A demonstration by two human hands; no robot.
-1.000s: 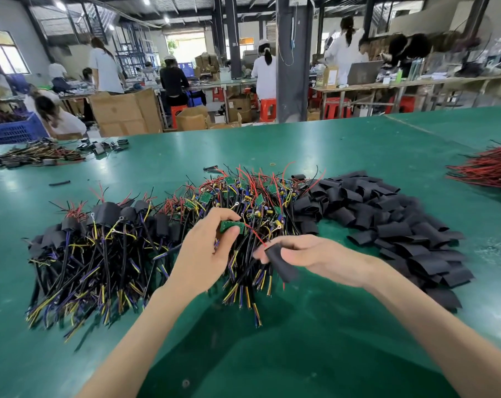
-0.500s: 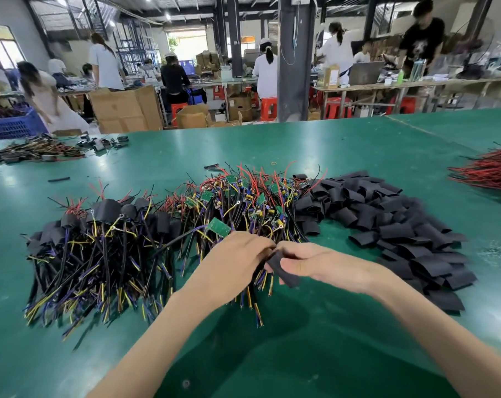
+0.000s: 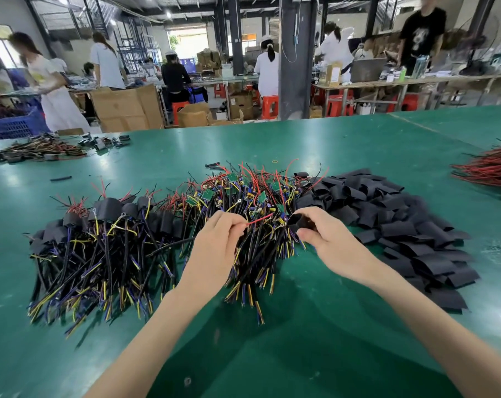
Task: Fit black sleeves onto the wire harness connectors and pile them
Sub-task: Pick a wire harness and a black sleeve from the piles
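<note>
On the green table, above the unsleeved harness heap, my hands have drawn apart: my left hand now pinches a red wire, my right hand grips the black sleeve beside its tip, so threading looks ready to begin.

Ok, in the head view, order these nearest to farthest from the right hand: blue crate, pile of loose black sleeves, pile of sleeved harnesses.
1. pile of loose black sleeves: just right of the right hand.
2. pile of sleeved harnesses: to the left, beyond the left hand.
3. blue crate: far left, in the background.
</note>
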